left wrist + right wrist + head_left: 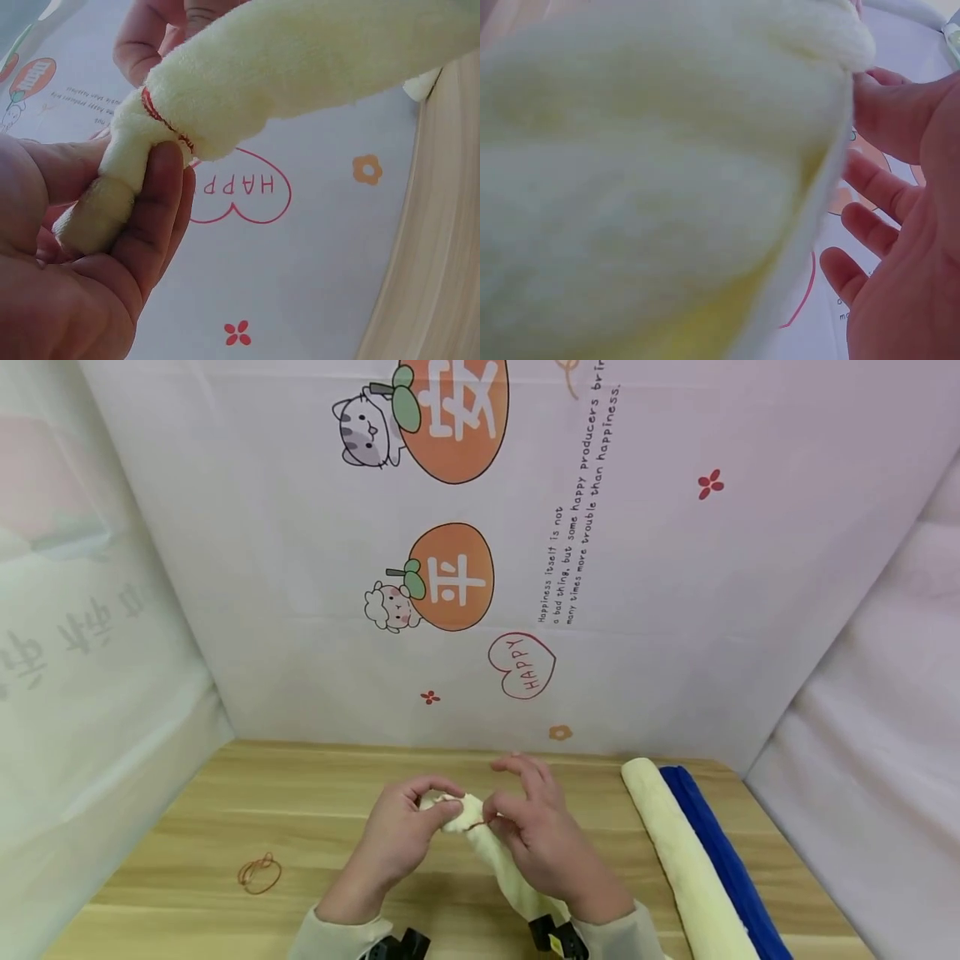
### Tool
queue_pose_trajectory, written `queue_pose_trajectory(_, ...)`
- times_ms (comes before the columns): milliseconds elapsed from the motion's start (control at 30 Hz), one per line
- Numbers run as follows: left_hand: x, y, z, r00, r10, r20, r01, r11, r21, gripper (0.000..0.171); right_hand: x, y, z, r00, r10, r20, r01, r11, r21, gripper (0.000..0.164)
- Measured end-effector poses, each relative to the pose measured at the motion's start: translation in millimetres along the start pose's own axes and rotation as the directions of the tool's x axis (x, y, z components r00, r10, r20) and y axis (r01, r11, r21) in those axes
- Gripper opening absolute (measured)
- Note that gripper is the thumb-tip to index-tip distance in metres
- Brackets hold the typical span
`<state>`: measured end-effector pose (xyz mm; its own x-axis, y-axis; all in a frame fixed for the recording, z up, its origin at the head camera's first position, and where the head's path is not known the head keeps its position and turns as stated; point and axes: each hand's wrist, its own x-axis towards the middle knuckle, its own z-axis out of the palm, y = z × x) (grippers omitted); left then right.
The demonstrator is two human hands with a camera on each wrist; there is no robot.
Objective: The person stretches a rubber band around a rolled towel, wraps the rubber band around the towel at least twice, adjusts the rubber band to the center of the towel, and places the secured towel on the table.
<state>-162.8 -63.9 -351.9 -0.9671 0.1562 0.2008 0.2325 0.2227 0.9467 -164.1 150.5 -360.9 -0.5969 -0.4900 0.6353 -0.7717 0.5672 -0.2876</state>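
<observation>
A cream, fuzzy rolled towel [498,864] runs from between the hands down toward the right forearm. My left hand [399,833] grips its narrow end; in the left wrist view, thumb and fingers wrap the bunched tip. Just past that grip, a thin reddish-brown rubber band [166,122] circles the towel. My right hand [542,837] pinches the band's side between thumb and index finger, its other fingers raised and spread. Towel [652,172] fills much of the right wrist view and hides those pinching fingertips.
Another rolled cream towel [678,860] lies at the right on the wooden tabletop [337,768], alongside a rolled blue towel [723,856]. Loose rubber bands [260,873] lie at the left. A printed white cloth [300,677] stands behind the table, with white side walls.
</observation>
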Motion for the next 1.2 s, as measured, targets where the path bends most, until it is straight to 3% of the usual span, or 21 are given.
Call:
queue_pose_trajectory(433, 5.8, 3.3, -4.8, 0.997, -0.051, -0.059, 0.046, 0.995, -0.09, 0.008, 2, 0, -8, 0.999, 0.026, 0.025, -0.025, 0.999, -0.026, 0.022)
queue_pose_trajectory(700, 8.6, 2.1, -10.5, 0.987, -0.095, -0.13, 0.077, 0.987, -0.139, 0.009, 2, 3, -6, 0.998, 0.046, 0.04, -0.044, 0.998, -0.045, 0.018)
queue_pose_trajectory(933, 10.6, -2.2, -18.5, 0.981, -0.12, -0.155, 0.091, 0.979, -0.183, 0.008, 0, 6, -7, 0.996, 0.06, 0.062, -0.057, 0.997, -0.05, 0.015)
queue_pose_trajectory(1200, 12.0, -8.4, -25.3, 0.985, -0.111, -0.133, 0.062, 0.944, -0.325, 0.009, -4, 11, -8, 0.996, 0.058, 0.074, -0.055, 0.998, -0.036, 0.016)
